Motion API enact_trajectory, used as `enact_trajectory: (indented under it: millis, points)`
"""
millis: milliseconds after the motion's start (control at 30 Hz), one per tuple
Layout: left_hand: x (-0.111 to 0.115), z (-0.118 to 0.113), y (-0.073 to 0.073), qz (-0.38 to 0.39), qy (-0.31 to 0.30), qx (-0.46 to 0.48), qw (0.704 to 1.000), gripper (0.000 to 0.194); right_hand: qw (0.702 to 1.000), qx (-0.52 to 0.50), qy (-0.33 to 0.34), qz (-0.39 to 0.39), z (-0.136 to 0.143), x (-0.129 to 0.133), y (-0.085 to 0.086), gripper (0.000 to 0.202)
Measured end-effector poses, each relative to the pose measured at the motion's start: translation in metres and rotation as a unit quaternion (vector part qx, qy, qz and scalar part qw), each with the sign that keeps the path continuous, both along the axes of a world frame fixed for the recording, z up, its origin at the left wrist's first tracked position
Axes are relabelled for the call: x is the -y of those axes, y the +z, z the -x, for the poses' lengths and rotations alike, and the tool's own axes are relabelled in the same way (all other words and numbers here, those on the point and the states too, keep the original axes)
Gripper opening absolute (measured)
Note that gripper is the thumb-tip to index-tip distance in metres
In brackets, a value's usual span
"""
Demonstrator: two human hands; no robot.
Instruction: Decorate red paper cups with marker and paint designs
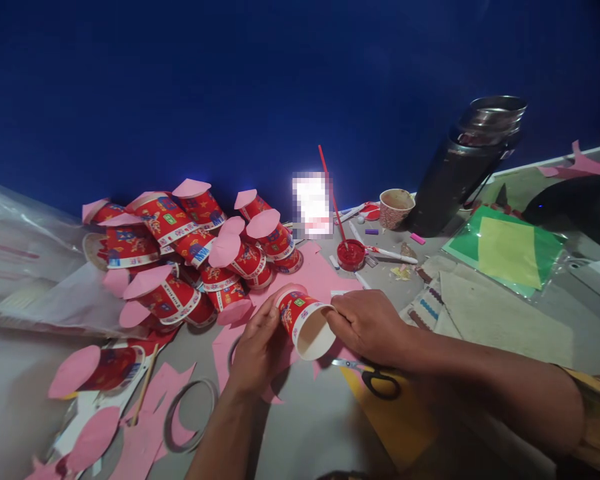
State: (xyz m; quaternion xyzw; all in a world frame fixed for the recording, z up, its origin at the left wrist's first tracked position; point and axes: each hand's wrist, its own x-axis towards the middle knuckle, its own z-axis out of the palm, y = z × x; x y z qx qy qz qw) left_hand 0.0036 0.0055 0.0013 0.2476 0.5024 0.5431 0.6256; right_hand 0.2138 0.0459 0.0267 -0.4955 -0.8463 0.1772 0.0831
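Observation:
A red printed paper cup [296,313] lies tilted in my hands, its open mouth facing me and to the right. My left hand [260,337] wraps round the cup's base end, where a bit of pink paper shows. My right hand [367,327] is closed at the rim on the right; whether something small is pinched in its fingers is hidden. Black-handled scissors [380,381] lie just below my right hand. Pink paper [303,270] is spread beneath and behind the cup.
Several red cups with pink paper discs [173,293] are heaped at left. Tape rolls [190,415], a dish of red paint [351,255] with a stick, a small paper cup [397,208], a black flask [465,167], green sheets [510,247] and orange paper [395,420] lie around.

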Motion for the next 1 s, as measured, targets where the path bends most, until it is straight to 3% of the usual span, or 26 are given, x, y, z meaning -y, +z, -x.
enact_trajectory:
  millis: [133, 333, 733, 1000]
  points:
    - [-0.001, 0.001, -0.009, -0.029, 0.056, -0.132, 0.989, 0.064, 1.0, -0.014, -0.013, 0.003, -0.001, -0.002, -0.001, 0.041]
    - [0.0, -0.007, 0.002, -0.087, 0.064, -0.369, 0.923, 0.036, 1.0, -0.014, -0.02, 0.016, -0.001, -0.003, -0.001, 0.041]
    - [0.002, -0.01, 0.006, -0.078, 0.085, -0.485, 0.867, 0.032, 0.999, -0.023, -0.032, -0.03, -0.001, -0.001, -0.008, 0.039]
    - [0.005, -0.012, 0.007, -0.06, 0.083, -0.525, 0.845, 0.031, 0.997, -0.028, -0.028, -0.071, -0.001, 0.001, -0.011, 0.036]
